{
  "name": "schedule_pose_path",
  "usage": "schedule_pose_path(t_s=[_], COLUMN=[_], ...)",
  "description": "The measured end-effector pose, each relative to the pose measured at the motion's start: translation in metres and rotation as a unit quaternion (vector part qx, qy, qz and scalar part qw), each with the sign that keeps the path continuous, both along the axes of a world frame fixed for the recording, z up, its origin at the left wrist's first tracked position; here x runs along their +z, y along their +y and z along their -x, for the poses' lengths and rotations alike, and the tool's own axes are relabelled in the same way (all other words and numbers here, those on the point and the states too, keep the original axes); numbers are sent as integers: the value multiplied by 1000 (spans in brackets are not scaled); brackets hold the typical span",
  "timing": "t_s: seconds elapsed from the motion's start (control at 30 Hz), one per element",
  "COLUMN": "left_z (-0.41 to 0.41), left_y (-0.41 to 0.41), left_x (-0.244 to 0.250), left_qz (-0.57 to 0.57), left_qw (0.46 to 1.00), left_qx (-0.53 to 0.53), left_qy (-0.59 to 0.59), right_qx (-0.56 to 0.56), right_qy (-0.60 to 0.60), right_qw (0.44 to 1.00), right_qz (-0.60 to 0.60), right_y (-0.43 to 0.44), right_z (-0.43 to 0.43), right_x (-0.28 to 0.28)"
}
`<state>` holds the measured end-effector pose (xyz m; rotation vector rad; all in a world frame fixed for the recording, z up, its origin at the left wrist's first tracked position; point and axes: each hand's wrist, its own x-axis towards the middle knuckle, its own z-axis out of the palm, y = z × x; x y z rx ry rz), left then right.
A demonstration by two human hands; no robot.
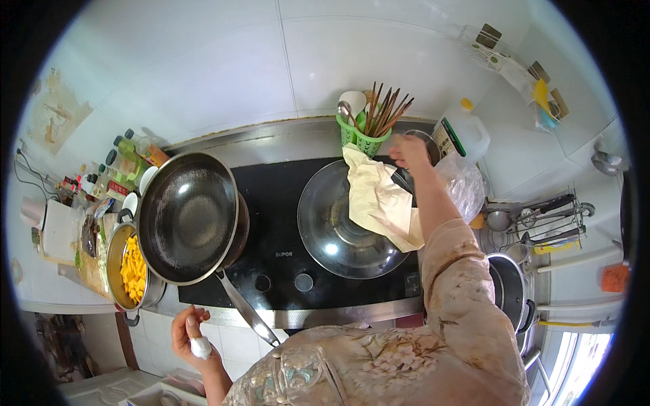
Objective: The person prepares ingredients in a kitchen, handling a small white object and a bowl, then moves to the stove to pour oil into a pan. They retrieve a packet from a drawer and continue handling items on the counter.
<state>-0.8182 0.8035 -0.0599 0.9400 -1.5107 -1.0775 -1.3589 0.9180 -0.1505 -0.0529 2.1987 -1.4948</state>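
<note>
My right hand [411, 151], blurred, reaches to the back right of the cooktop, between a green utensil holder [366, 143] and a round metal-rimmed vessel [430, 144]. Whether it holds anything is unclear. Below it, crumpled cream paper [378, 200] lies across a glass lid [325, 223] on the right side of the black SUPOR cooktop [274, 208]. My left hand [185, 332] is held low in front of the cooktop with curled fingers. Something small and white [201, 348] is at its thumb, a wrapping or an object. Nearby, a dark frying pan [190, 218] rests tilted, its metal handle [249, 309] pointing towards me.
Left of the pan stands a metal pot [116, 264] with yellow cut pieces [133, 271]. Several bottles [122, 162] line the back left. Chopsticks [388, 111] rise from the holder. A white jug [469, 134], a plastic bag [462, 185] and a dark pot [508, 289] are on the right.
</note>
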Motion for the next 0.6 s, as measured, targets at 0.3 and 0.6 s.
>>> schedule_pose_path(t_s=[0.3, 0.6], left_z=[10, 12], left_y=[-3, -7], left_x=[-4, -7], left_qz=[-6, -4], left_qw=[1000, 1000], left_qx=[-4, -19], left_qy=[4, -6], right_qx=[-11, -1], right_qy=[289, 238], right_qw=[862, 842], right_qz=[-417, -484], right_y=[79, 88], right_z=[46, 47], right_x=[2, -8])
